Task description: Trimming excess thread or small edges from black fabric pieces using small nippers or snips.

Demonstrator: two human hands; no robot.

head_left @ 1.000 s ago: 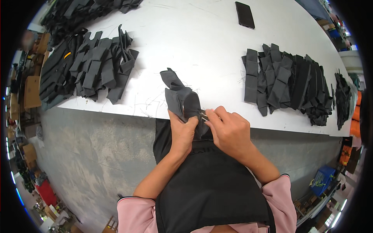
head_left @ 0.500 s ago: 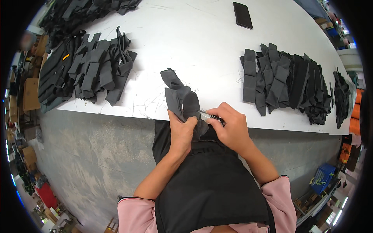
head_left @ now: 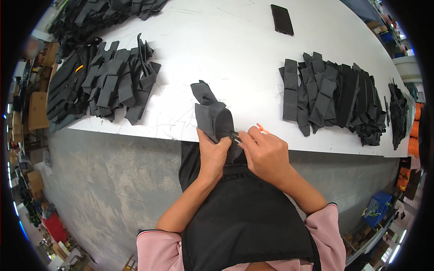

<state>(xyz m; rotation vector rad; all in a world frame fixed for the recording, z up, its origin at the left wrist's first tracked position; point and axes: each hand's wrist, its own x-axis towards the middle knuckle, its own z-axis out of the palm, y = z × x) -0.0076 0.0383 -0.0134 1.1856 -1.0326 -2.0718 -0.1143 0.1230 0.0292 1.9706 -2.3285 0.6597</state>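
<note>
Both forearms are reaching up from the lower edge to the counter (head_left: 235,49) rim. The left hand (head_left: 212,153) is curling closed around one dark grey fabric piece (head_left: 212,115) lying there. The right hand (head_left: 266,153) is pinching small orange-handled snips (head_left: 253,131) against it. Two fabric stacks are flanking them; one phone (head_left: 282,19) is lying far back.

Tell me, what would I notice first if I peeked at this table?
Right at the near edge, the left hand grips a dark grey fabric piece while the right hand works at it with a small orange-handled tool. Big piles of dark fabric pieces sit on the white table, one at left, one at right.
</note>
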